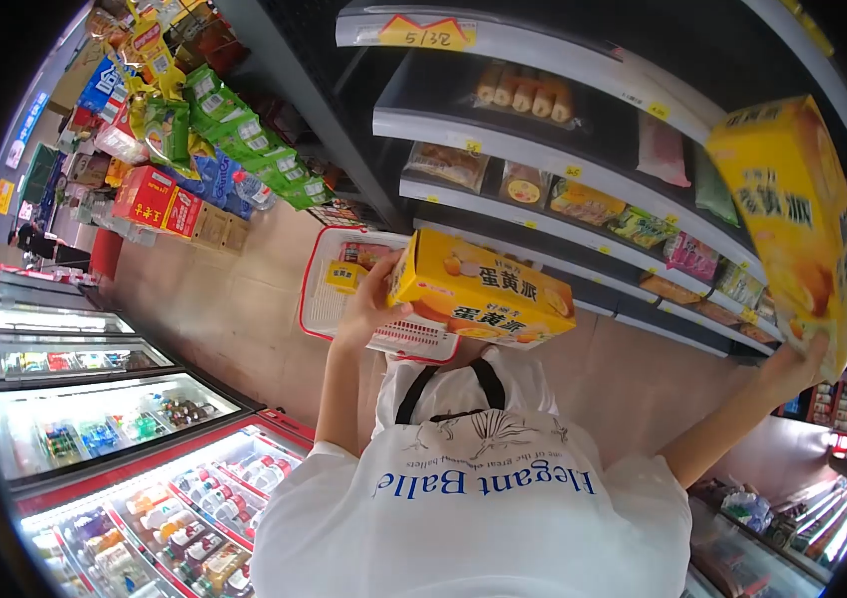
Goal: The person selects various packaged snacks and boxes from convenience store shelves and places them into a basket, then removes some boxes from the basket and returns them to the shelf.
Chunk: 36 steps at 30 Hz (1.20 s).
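My left hand (371,304) grips the end of a yellow box of egg yolk pies (488,289), its fingers on the top edge and its thumb along the side. Below and beside that hand is a white shopping basket (316,299) with a red rim; a small yellow pack (346,276) and some red packaging show inside it. Out to the right, my right hand (804,361) holds the lower end of a second yellow box of egg yolk pies (777,214), tilted upright in front of the shelves. Part of the basket is hidden behind the first box.
Dark shelves (533,135) with white price rails and packaged snacks stand ahead. Green and yellow snack bags (244,130) hang at the left, near a red carton (156,199). Lit freezers (104,424) line the left side. Tiled floor (254,289) lies between.
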{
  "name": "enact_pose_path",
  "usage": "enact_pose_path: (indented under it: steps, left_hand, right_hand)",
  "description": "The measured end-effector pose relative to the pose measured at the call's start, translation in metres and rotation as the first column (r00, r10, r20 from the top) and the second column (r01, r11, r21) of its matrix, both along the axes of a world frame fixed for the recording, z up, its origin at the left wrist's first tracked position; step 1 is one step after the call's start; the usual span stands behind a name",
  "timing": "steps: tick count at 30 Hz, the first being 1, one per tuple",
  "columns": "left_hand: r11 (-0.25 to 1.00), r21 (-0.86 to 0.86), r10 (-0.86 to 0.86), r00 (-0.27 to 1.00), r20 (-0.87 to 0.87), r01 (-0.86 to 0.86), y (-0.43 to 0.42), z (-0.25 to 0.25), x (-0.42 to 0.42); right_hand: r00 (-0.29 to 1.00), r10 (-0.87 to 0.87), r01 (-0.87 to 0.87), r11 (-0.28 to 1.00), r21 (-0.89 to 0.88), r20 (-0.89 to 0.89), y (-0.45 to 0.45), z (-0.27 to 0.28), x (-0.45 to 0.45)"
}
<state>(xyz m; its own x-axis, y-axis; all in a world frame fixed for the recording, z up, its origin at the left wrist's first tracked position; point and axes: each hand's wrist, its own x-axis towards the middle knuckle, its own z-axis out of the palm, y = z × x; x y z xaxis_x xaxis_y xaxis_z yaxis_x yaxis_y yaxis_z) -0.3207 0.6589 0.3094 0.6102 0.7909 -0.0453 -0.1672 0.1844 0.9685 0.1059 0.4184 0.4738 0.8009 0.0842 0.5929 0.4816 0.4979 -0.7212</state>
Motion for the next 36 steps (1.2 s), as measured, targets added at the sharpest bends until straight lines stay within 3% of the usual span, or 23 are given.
enact_pose_path:
  steps: [2,4,6,8,10,12,15,17,18,20,21,23,24,26,30,32,33,36]
  left_hand:
    - [0.997,-0.005,-0.082,0.994,0.073,0.082,0.011,-0.007,-0.007]
    - [0.995,-0.028,-0.094,0.993,0.069,0.096,0.019,-0.017,-0.02]
    - [0.971,-0.235,-0.011,0.993,0.119,0.039,0.026,-0.024,-0.034]
    - [0.961,-0.268,-0.033,0.991,0.127,0.066,0.041,-0.045,-0.056]
    - [0.949,-0.304,-0.044,0.991,0.129,0.082,0.054,-0.064,-0.078]
    - [0.934,-0.352,0.019,0.977,0.213,0.059,0.063,-0.077,-0.099]
    - [0.87,-0.491,0.111,0.987,0.112,-0.042,0.079,-0.106,-0.143]
    - [0.78,-0.609,0.194,0.981,0.016,-0.144,0.088,-0.134,-0.168]
    - [0.776,-0.613,0.194,0.981,0.009,-0.148,0.09,-0.146,-0.182]
    - [0.72,-0.676,0.212,0.977,-0.001,-0.157,0.094,-0.167,-0.207]
    - [0.717,-0.679,0.207,0.978,-0.006,-0.156,0.096,-0.182,-0.217]
    - [0.802,-0.548,0.205,0.971,-0.12,-0.237,0.098,-0.211,-0.232]
    - [0.799,-0.554,0.199,0.972,-0.125,-0.234,0.102,-0.218,-0.237]
    - [0.914,-0.368,0.076,0.962,-0.261,-0.172,0.112,-0.233,-0.244]
    - [0.928,-0.37,-0.025,0.988,-0.154,-0.034,0.121,-0.258,-0.24]
    - [0.981,0.073,-0.107,0.82,-0.562,0.178,0.129,-0.27,-0.237]
    - [0.981,0.063,-0.116,0.819,-0.562,0.182,0.131,-0.274,-0.234]
    - [0.771,0.433,0.033,0.651,-0.759,0.466,0.14,-0.276,-0.226]
  right_hand:
    - [0.996,0.073,-0.069,0.995,0.074,-0.042,-0.009,-0.034,-0.011]
    - [0.855,0.477,-0.457,0.879,0.136,-0.205,-0.019,-0.079,-0.019]
    - [0.869,0.332,-0.327,0.942,0.078,-0.366,0.031,-0.091,-0.086]
    - [0.723,0.378,-0.397,0.912,0.1,-0.578,0.063,-0.126,-0.119]
    - [0.43,0.829,-0.78,0.54,0.317,-0.357,0.085,-0.175,-0.14]
    - [0.434,0.568,-0.587,0.767,0.258,-0.699,0.127,-0.189,-0.188]
    - [0.325,0.548,-0.626,0.736,0.259,-0.771,0.17,-0.21,-0.239]
    - [-0.025,0.622,-0.727,0.525,0.441,-0.782,0.184,-0.244,-0.262]
    - [-0.03,0.618,-0.725,0.528,0.442,-0.786,0.186,-0.261,-0.272]
    - [-0.27,0.485,-0.75,0.436,0.498,-0.831,0.189,-0.297,-0.289]
    - [-0.271,0.483,-0.746,0.442,0.499,-0.833,0.189,-0.316,-0.301]
    - [-0.407,0.438,-0.725,0.379,0.575,-0.802,0.186,-0.349,-0.321]
    - [-0.407,0.433,-0.721,0.388,0.574,-0.804,0.187,-0.356,-0.33]
    - [-0.314,0.25,-0.787,0.471,0.399,-0.916,0.192,-0.37,-0.342]
    - [-0.375,0.263,-0.746,0.484,0.457,-0.889,0.198,-0.392,-0.349]
    - [-0.455,0.202,-0.742,0.452,0.495,-0.867,0.204,-0.404,-0.352]
    - [-0.455,0.195,-0.74,0.459,0.491,-0.869,0.201,-0.421,-0.351]
    - [-0.486,0.172,-0.722,0.474,0.505,-0.857,0.178,-0.49,-0.346]
